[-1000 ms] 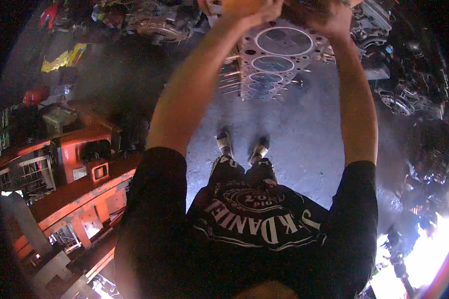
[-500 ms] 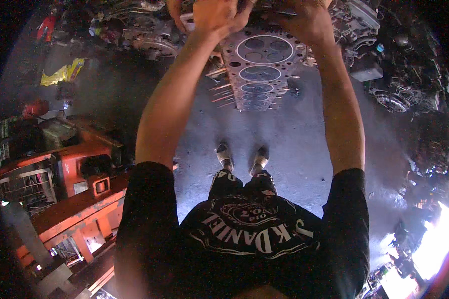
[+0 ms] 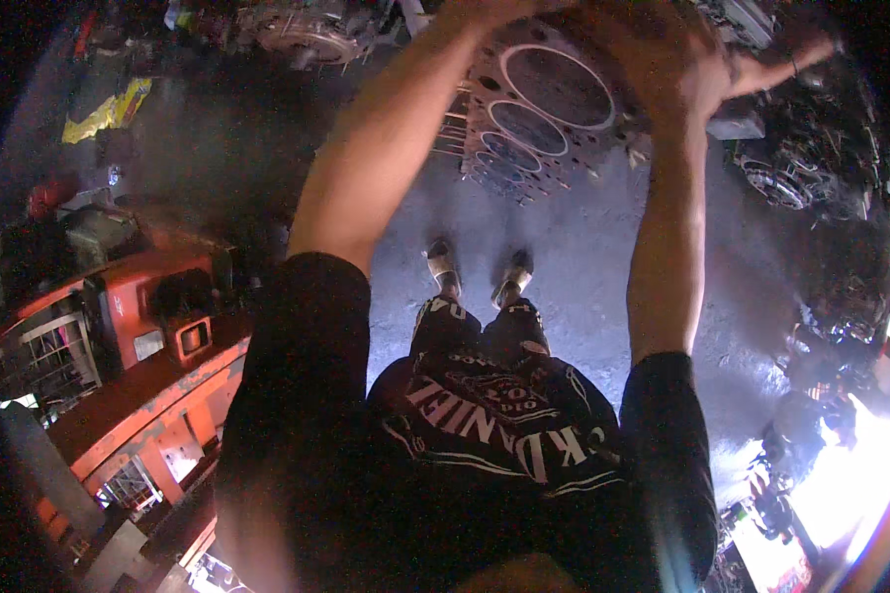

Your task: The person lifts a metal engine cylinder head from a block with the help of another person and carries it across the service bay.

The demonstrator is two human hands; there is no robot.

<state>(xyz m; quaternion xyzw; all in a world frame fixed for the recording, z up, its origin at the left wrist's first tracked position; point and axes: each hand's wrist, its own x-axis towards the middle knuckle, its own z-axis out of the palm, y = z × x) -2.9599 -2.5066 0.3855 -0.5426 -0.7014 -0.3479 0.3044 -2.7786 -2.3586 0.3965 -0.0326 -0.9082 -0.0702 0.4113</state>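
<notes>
A long, flat engine part, like a cylinder head (image 3: 480,127), stands on end in front of me, its row of ringed round openings running down toward the floor. Thin rods (image 3: 452,128) stick out along its left side. My left hand (image 3: 509,10) reaches to its upper end; the frame's top edge cuts off its fingers. At the part's upper right is my right hand (image 3: 677,64), blurred, with its fingers in shadow. A smeared skin-coloured shape (image 3: 786,64) extends right from there; I cannot tell whether it is a finger or another person's arm.
My sandalled feet (image 3: 509,277) are on the grey floor (image 3: 564,296) below the part. An orange metal machine or frame (image 3: 158,395) stands at the left. Greasy machine parts (image 3: 776,183) lie at the right, and another round part (image 3: 311,44) at the upper left. A yellow packet (image 3: 109,114) lies at the far left.
The engine part has turned, its upper end shifting to the right. Both my hands have moved right with it, and the right hand has come lower in the view.
</notes>
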